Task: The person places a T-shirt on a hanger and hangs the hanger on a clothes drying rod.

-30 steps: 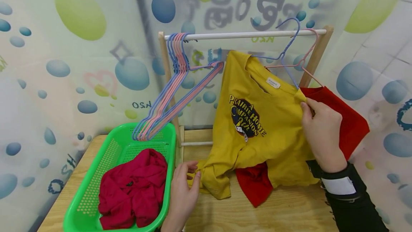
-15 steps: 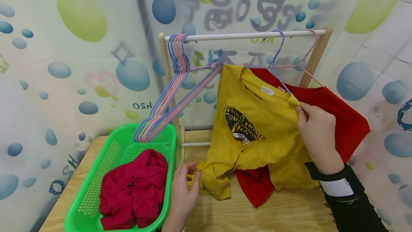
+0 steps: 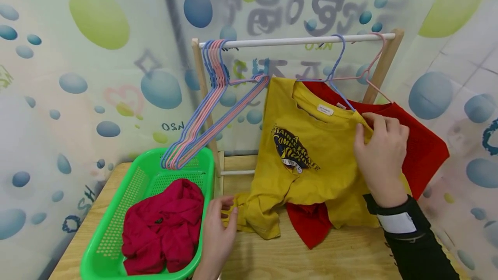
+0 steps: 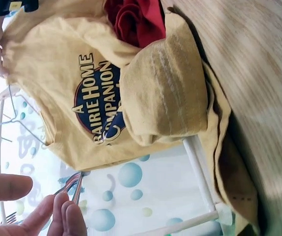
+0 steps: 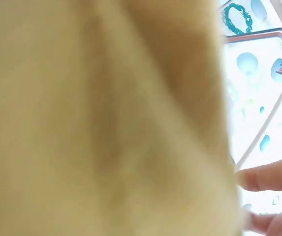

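A yellow printed T-shirt (image 3: pixel 311 141) hangs on a blue hanger (image 3: pixel 338 60), whose hook is over the white rail (image 3: pixel 272 42). At the shirt's right shoulder in the head view, my right hand (image 3: pixel 383 159) grips the cloth between thumb and bent fingers. Blurred yellow cloth (image 5: pixel 106 118) hides its fingertips in the right wrist view. My left hand (image 3: pixel 218 232) is beside the shirt's lower left sleeve (image 3: pixel 264 219), fingers loosely bent and holding nothing. Behind the yellow shirt hangs a red garment (image 3: pixel 420 146) on a pink hanger (image 3: pixel 374 62).
Several blue and pink hangers (image 3: pixel 212 107) hang bunched at the rail's left end. Below them, a green basket (image 3: pixel 113 211) holds a crumpled dark-red garment (image 3: pixel 163 228). The wooden rack post (image 3: pixel 385 66) stands at the right on the wooden table (image 3: pixel 272 258).
The blue hanger's hook has come down onto the rail, and the yellow T-shirt has lowered with it. My right hand has shifted slightly at the shoulder; the left hand has barely moved.
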The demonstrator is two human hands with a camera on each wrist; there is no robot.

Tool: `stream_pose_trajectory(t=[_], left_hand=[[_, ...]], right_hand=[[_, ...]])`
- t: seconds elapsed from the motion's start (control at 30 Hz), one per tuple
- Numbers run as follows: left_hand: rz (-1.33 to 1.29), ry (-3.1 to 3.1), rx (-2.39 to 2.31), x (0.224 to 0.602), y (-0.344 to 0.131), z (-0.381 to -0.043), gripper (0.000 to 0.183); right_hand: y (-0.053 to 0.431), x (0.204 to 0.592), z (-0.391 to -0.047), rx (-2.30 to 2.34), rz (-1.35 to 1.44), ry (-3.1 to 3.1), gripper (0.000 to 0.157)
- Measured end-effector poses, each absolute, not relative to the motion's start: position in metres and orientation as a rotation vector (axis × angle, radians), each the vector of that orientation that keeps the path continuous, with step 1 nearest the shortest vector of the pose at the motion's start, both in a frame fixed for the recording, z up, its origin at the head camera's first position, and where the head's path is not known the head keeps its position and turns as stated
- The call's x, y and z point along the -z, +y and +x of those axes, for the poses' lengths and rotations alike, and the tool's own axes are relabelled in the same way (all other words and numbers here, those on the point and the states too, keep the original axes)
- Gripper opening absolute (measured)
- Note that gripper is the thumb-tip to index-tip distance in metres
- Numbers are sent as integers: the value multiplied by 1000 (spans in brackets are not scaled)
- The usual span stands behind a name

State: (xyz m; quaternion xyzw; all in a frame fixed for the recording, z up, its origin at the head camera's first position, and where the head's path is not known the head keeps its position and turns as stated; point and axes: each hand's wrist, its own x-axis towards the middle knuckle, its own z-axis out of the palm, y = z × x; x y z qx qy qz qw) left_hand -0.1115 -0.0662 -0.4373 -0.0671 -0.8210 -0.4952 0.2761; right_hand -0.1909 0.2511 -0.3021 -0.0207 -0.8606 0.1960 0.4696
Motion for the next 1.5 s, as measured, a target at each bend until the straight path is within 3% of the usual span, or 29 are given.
stream_pose_trajectory(t=[0.43, 1.0, 1.23, 1.5], left_hand=[[-102, -2113, 1232, 423, -90, -106, 22], [13, -2109, 1227, 425, -106, -109, 22], [14, -2099, 1231, 424, -105, -109, 21], [21, -2116, 1212, 426, -105, -110, 22]], right_hand=[[158, 328, -228, -559, 428, -1849, 38], [51, 319, -268, -671, 627, -2011, 29], [22, 309, -265, -1231, 691, -2211, 33], [-5, 293, -262, -2107, 562, -2189, 36]])
